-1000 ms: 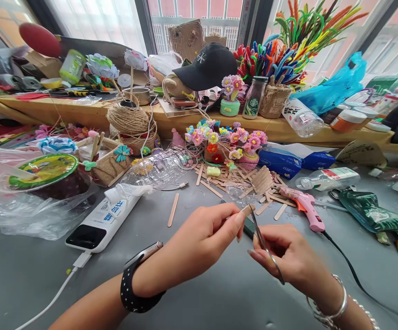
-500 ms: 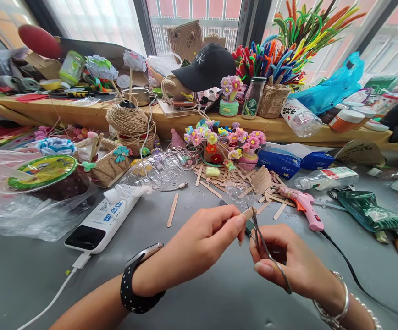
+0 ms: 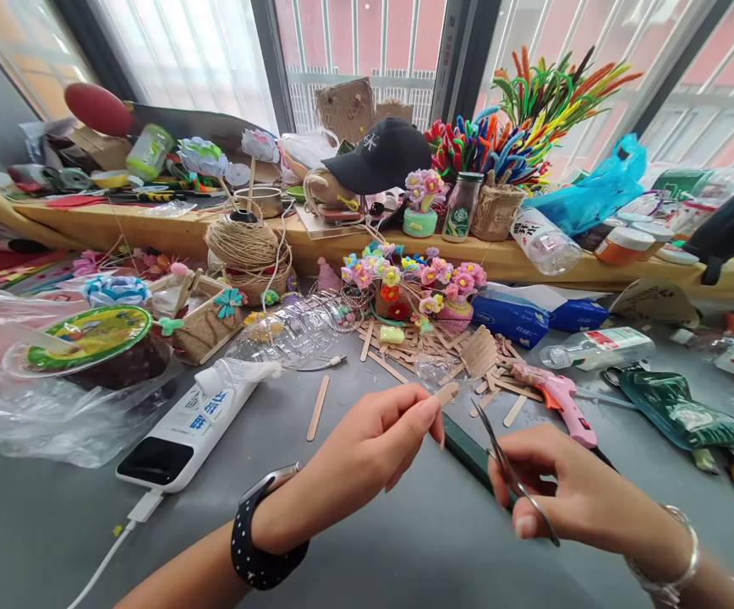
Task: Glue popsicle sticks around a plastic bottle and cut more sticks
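Observation:
Between thumb and fingers, my left hand (image 3: 380, 436) pinches a wooden craft stick (image 3: 446, 394), whose end sticks out past the fingertips. To its right, my right hand (image 3: 550, 482) holds small metal scissors (image 3: 507, 465) by the handles, blades pointing up and to the left. The blades are apart from the stick. A dark green bar-shaped object (image 3: 468, 452) lies on the table under and between my hands, partly hidden by the right one. Beyond them is a heap of craft sticks (image 3: 405, 340), and one loose stick (image 3: 318, 408) lies left of my left hand.
A pink glue gun (image 3: 566, 404) with a black cord lies right of the stick heap. At left are a white power bank (image 3: 183, 431) with its cable and a lidded tub (image 3: 88, 338) on plastic wrap. Flowers (image 3: 418, 275) and a crowded wooden shelf (image 3: 316, 245) stand behind.
My right hand with the scissors has moved right and down, away from the stick. The blades no longer meet its end. More of the dark green object now shows.

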`<state>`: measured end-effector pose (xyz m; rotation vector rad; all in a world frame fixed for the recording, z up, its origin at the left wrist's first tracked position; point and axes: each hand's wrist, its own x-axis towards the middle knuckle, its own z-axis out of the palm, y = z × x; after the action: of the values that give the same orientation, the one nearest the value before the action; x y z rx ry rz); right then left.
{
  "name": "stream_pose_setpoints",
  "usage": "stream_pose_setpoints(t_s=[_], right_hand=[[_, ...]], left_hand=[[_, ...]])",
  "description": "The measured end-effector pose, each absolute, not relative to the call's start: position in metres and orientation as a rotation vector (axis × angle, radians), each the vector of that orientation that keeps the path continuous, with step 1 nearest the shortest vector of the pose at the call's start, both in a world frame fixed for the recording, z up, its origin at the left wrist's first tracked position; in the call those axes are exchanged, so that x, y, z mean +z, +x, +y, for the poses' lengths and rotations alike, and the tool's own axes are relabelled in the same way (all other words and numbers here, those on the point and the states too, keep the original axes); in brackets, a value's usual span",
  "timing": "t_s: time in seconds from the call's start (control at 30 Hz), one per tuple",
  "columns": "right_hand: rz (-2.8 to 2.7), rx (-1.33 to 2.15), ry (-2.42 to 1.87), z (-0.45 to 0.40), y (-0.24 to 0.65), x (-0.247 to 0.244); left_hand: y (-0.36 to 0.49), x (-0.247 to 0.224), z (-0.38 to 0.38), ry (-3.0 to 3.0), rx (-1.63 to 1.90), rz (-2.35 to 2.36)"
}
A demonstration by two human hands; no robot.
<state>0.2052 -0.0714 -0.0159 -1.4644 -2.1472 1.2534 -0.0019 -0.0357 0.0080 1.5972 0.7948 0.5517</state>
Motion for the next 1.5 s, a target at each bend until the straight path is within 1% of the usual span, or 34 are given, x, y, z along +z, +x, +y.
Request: stream_pose_setpoints(t_s=[0.07,0.13,0.27,0.33,0.43,0.57,0.7,0.87,0.93,0.97,1.03,1.1,1.13,1.27,1.5], right_hand=[[-2.225,1.19,-1.58,-0.07,0.214,-0.016],[-2.283,1.048,-1.731,-0.067,0.223,-0.02],[-2.247,0.637,-2.106,-0.059,0.246,-0.043],[-2.168,0.472,-2.199,-0.055,0.257,-0.056],[-2.071,0.437,-2.221,-0.054,0.262,-0.063],[-2.018,0.494,-2.176,-0.053,0.248,-0.048],[-2.056,0.264,-2.335,-0.05,0.246,-0.044],[-2.006,0.191,-2.531,-0.052,0.256,-0.045],[-1.992,0.129,-2.455,-0.055,0.248,-0.036],[-2.0,0.169,-2.288,-0.057,0.241,-0.029],[-2.005,0.375,-1.842,-0.061,0.225,-0.017],[-1.953,0.586,-1.58,-0.065,0.209,-0.008],[-1.933,0.624,-1.497,-0.068,0.203,-0.006],[-1.993,0.667,-1.334,-0.072,0.19,-0.006],[-2.229,0.676,-1.323,-0.066,0.183,0.0]], left_hand=[[-0.003,0.007,-0.035,1.699,0.607,0.834],[-0.004,0.006,-0.035,1.852,0.678,0.893],[-0.003,0.002,-0.036,2.181,0.779,0.982],[-0.003,0.0,-0.036,2.314,0.807,1.029],[-0.002,-0.001,-0.037,2.41,0.822,1.058],[-0.002,-0.001,-0.037,2.441,0.782,1.033],[-0.002,0.0,-0.037,2.454,0.76,1.024],[-0.002,-0.001,-0.038,2.471,0.755,1.037],[-0.002,-0.002,-0.037,2.479,0.735,1.019],[-0.002,-0.002,-0.037,2.484,0.724,1.005],[-0.001,-0.002,-0.037,2.501,0.708,0.97],[-0.001,-0.003,-0.037,2.531,0.688,0.94],[-0.001,-0.003,-0.037,2.553,0.673,0.935],[-0.001,-0.003,-0.037,2.652,0.591,0.954],[-0.003,-0.001,-0.035,2.771,0.504,0.916]])
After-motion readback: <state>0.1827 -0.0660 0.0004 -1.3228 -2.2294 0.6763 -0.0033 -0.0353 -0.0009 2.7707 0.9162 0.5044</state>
